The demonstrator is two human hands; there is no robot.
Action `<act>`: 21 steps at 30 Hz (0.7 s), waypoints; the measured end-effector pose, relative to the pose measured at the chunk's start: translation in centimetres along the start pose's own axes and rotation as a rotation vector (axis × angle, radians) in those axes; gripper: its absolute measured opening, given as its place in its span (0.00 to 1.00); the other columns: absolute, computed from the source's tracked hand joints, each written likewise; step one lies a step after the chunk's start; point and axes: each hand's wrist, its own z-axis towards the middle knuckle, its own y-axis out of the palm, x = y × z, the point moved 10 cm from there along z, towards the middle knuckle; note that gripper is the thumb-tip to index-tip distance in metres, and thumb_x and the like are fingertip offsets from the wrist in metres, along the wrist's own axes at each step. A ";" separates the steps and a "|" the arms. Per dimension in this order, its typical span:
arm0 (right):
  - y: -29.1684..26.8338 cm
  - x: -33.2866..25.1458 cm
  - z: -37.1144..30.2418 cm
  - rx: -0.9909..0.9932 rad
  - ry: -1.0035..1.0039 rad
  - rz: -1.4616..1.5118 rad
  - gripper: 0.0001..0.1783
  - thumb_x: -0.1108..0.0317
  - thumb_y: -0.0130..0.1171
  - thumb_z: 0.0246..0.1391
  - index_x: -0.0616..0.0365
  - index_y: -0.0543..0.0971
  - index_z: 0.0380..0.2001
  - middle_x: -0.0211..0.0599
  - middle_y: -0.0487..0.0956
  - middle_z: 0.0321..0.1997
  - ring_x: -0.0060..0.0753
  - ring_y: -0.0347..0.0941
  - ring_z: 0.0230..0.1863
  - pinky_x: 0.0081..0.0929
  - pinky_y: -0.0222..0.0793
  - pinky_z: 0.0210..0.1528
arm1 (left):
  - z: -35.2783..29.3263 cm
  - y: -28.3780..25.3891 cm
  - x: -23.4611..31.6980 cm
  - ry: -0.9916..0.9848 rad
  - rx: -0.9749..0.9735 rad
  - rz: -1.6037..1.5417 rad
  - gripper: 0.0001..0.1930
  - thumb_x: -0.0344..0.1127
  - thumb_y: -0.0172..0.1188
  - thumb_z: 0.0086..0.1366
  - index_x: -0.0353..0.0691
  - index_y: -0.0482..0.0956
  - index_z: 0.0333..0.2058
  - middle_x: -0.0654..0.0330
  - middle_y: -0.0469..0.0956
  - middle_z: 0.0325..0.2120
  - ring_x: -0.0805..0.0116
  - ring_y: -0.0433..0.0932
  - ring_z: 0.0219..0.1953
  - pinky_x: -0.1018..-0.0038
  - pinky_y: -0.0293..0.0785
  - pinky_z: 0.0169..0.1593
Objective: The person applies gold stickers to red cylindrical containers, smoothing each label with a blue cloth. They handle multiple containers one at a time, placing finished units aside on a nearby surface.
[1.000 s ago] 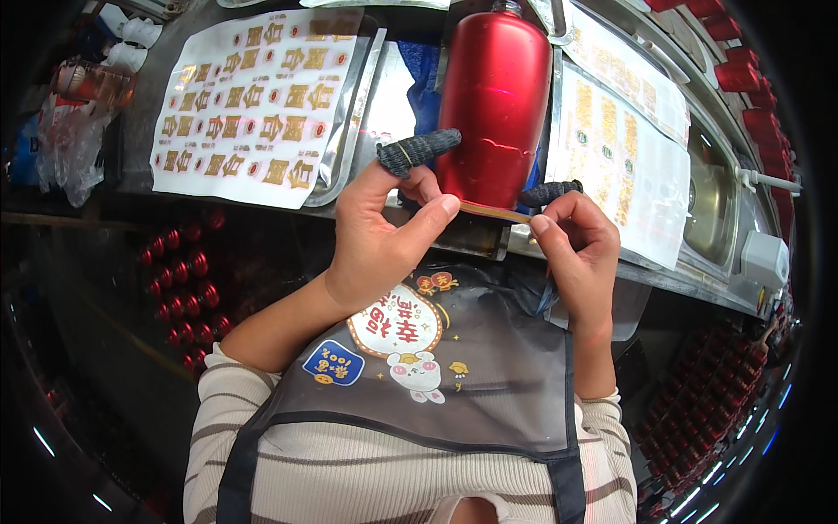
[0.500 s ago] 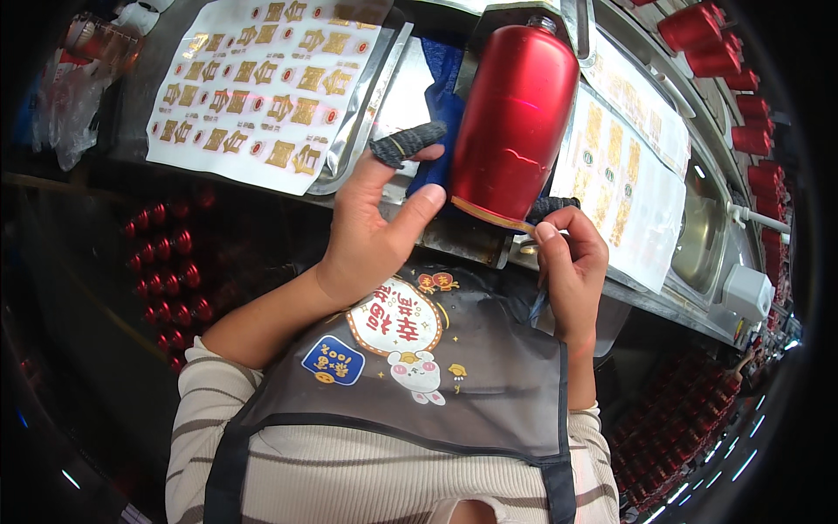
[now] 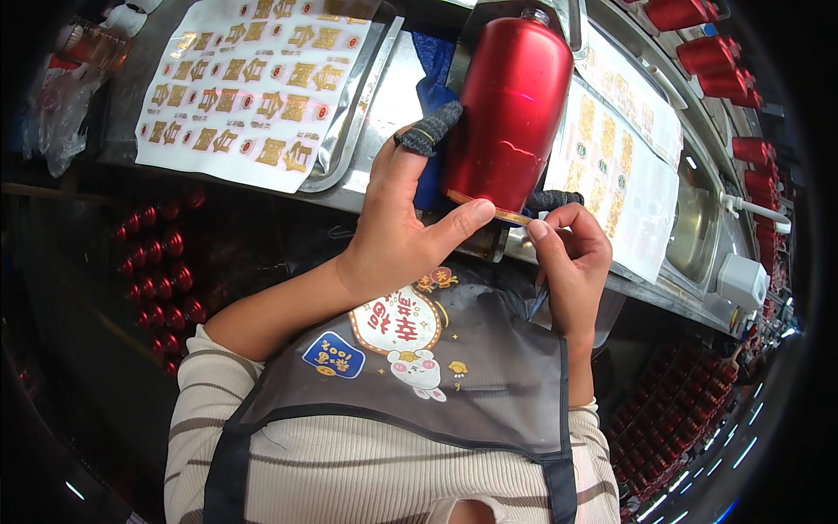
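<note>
A red metallic bottle (image 3: 513, 105) lies with its neck away from me and its base toward me. Along the base edge runs a narrow gold strip (image 3: 511, 216). My left hand (image 3: 397, 218) has its fingers apart, with the thumb pressed on the strip and a finger in a dark knit sleeve (image 3: 428, 131) beside the bottle's left side. Thumb and forefinger of my right hand (image 3: 574, 253) pinch the strip's right end. Another dark knit sleeve (image 3: 553, 200) covers a finger of that hand. Blue cloth (image 3: 430, 83) shows left of the bottle.
A white sheet of gold decals (image 3: 240, 87) lies on a metal tray (image 3: 371, 96) at left. More decal sheets (image 3: 615, 166) lie right of the bottle, near a metal basin (image 3: 694, 214) and white container (image 3: 742, 281). Red bottles (image 3: 711, 57) line the far right; red pieces (image 3: 157, 253) sit below left.
My left hand has moved right, and its thumb now presses the gold strip at the base. The bottle and sheets appear shifted slightly up and left. My right hand keeps its pinch.
</note>
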 end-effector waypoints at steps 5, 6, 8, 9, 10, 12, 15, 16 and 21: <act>0.1 0.3 -0.1 -0.006 0.055 0.050 0.08 0.75 0.65 0.57 0.60 0.75 0.27 0.20 0.73 0.26 0.07 0.65 0.25 0.09 0.56 0.27 | 0.1 0.0 0.4 0.067 0.021 0.031 0.39 0.38 0.72 0.57 0.32 0.64 0.63 0.46 0.69 0.56 0.51 0.68 0.59 0.61 0.62 0.64; 0.1 0.3 0.0 -0.010 0.052 0.051 0.08 0.75 0.65 0.57 0.60 0.75 0.27 0.20 0.73 0.26 0.07 0.64 0.25 0.09 0.56 0.27 | 0.1 0.0 0.4 0.068 0.023 0.031 0.39 0.38 0.72 0.57 0.31 0.64 0.63 0.46 0.69 0.56 0.51 0.68 0.59 0.61 0.62 0.63; 0.1 0.3 0.0 -0.018 0.047 0.051 0.08 0.75 0.64 0.57 0.60 0.74 0.28 0.20 0.73 0.25 0.07 0.64 0.25 0.09 0.55 0.27 | 0.1 -0.1 0.4 0.074 0.025 0.028 0.39 0.38 0.72 0.56 0.31 0.64 0.63 0.46 0.69 0.56 0.51 0.68 0.59 0.61 0.62 0.63; 0.3 0.4 0.0 -0.025 0.053 0.051 0.08 0.75 0.65 0.57 0.59 0.74 0.28 0.20 0.73 0.25 0.07 0.64 0.25 0.09 0.55 0.27 | 0.1 -0.1 0.4 0.080 0.026 0.025 0.39 0.38 0.72 0.56 0.31 0.64 0.63 0.46 0.69 0.56 0.50 0.68 0.58 0.61 0.63 0.63; 0.4 0.5 0.1 -0.033 0.059 0.051 0.08 0.74 0.65 0.57 0.59 0.74 0.28 0.20 0.73 0.25 0.07 0.64 0.25 0.09 0.54 0.27 | 0.2 -0.2 0.4 0.085 0.027 0.023 0.40 0.39 0.72 0.56 0.31 0.64 0.63 0.46 0.69 0.55 0.50 0.68 0.58 0.61 0.63 0.63; 0.6 0.6 0.1 -0.047 0.080 0.081 0.08 0.74 0.65 0.56 0.59 0.74 0.28 0.20 0.73 0.25 0.07 0.63 0.25 0.09 0.54 0.27 | 0.1 -0.2 0.7 0.085 0.007 0.024 0.40 0.39 0.73 0.55 0.31 0.64 0.63 0.45 0.69 0.55 0.51 0.68 0.58 0.61 0.63 0.63; 0.8 0.7 0.1 -0.065 0.097 0.157 0.09 0.72 0.66 0.56 0.59 0.74 0.29 0.20 0.72 0.26 0.07 0.62 0.24 0.09 0.53 0.26 | 0.1 -0.1 1.2 0.099 0.012 0.039 0.40 0.39 0.74 0.55 0.31 0.65 0.63 0.46 0.69 0.55 0.51 0.68 0.58 0.62 0.63 0.62; 0.9 0.9 0.2 -0.069 0.081 0.174 0.10 0.71 0.67 0.55 0.59 0.74 0.29 0.21 0.72 0.27 0.07 0.62 0.24 0.09 0.53 0.26 | 0.1 -0.1 1.2 0.100 0.019 0.033 0.40 0.39 0.74 0.55 0.31 0.65 0.63 0.45 0.69 0.55 0.51 0.69 0.58 0.62 0.64 0.62; 1.9 0.8 0.8 -0.059 0.009 -0.002 0.15 0.66 0.71 0.54 0.59 0.73 0.28 0.22 0.70 0.29 0.06 0.59 0.23 0.09 0.52 0.24 | 0.1 -0.3 0.5 0.081 0.032 -0.018 0.37 0.37 0.71 0.58 0.31 0.65 0.63 0.46 0.69 0.55 0.52 0.69 0.58 0.64 0.64 0.63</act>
